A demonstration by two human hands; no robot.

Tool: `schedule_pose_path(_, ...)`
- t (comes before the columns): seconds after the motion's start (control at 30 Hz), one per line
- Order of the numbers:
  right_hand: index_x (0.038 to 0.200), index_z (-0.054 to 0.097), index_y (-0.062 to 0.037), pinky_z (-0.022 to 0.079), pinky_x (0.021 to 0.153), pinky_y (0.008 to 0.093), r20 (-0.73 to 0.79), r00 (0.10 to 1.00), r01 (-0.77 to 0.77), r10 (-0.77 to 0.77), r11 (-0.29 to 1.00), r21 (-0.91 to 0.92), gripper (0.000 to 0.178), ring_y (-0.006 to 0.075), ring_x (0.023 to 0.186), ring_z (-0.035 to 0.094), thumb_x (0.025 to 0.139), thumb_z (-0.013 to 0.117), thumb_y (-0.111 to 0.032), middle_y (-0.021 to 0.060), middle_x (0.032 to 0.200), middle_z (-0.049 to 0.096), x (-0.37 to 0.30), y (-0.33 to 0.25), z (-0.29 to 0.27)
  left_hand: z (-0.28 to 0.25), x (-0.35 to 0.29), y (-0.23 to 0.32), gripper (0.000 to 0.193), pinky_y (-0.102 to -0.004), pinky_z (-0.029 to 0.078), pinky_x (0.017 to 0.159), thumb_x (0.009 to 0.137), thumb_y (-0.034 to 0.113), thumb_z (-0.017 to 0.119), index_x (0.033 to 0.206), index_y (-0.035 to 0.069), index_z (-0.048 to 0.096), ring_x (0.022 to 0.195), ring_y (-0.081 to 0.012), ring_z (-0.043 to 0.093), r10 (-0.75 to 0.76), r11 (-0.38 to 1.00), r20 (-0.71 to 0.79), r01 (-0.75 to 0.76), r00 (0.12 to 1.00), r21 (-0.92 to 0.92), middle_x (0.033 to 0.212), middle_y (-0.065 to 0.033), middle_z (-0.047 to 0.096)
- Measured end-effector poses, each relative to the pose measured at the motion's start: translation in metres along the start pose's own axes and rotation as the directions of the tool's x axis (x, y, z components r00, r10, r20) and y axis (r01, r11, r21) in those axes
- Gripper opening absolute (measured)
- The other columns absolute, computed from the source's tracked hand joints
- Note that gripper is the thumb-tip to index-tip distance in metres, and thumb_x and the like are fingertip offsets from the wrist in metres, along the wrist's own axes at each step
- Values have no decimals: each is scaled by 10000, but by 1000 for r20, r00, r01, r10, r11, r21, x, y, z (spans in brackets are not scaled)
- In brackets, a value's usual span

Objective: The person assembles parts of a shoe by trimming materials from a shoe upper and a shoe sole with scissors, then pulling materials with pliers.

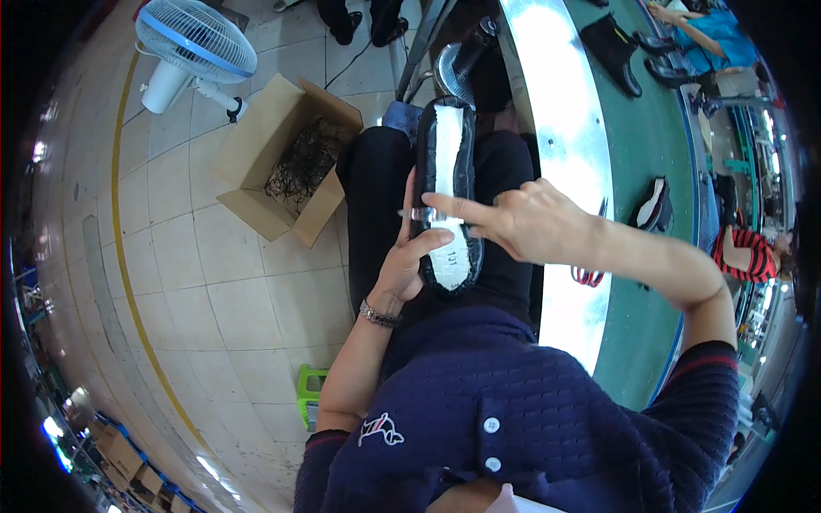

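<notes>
A black shoe upper [469,162] lies sole side up over my lap, its toe and heel pointing away from and toward me. Its underside shows a white strip [447,141] with black material folded in around the edges. My left hand [402,267] grips it from the left, thumb pressed on the white bottom near the heel end. Over the middle of the shoe, my right hand [540,224] is closed around a small shiny metal tool [421,214], its index finger stretched along it. The tool lies crosswise; its exact kind is blurred.
An open cardboard box [256,201] with black stringy scraps stands on the floor at left, near a white fan [197,38]. At right runs a metal ledge [569,308] beside a green conveyor [629,333] carrying boots [611,51] and a shoe [654,203]. A machine part [462,73] stands ahead.
</notes>
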State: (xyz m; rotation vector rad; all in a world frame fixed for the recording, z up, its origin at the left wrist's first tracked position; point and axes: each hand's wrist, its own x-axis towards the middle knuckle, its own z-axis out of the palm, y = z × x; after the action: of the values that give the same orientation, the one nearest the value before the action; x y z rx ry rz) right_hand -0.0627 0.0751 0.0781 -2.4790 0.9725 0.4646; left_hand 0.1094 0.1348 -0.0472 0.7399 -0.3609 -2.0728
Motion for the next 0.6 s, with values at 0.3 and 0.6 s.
schedule_pose_path(0.3,1519,175,-228,387,329,241,-42,999,-13,16,998,67,666,124,365,528,941,495,-139,44,498,547,-1,-8,11,-10,0,0,733,-350,495,906,793,3,619,1451,76,306,1103,-191,558,-12,1000,68,12,998,-2,1219,-87,544)
schedule_pose_path(0.6,1501,230,-289,459,397,297,-43,996,-76,77,997,14,713,177,403,542,890,517,-62,51,523,540,-8,-14,4,-45,-6,-19,772,-413,420,1029,877,264,610,1483,158,143,1244,-253,486,-18,982,256,66,966,-179,1397,-133,432)
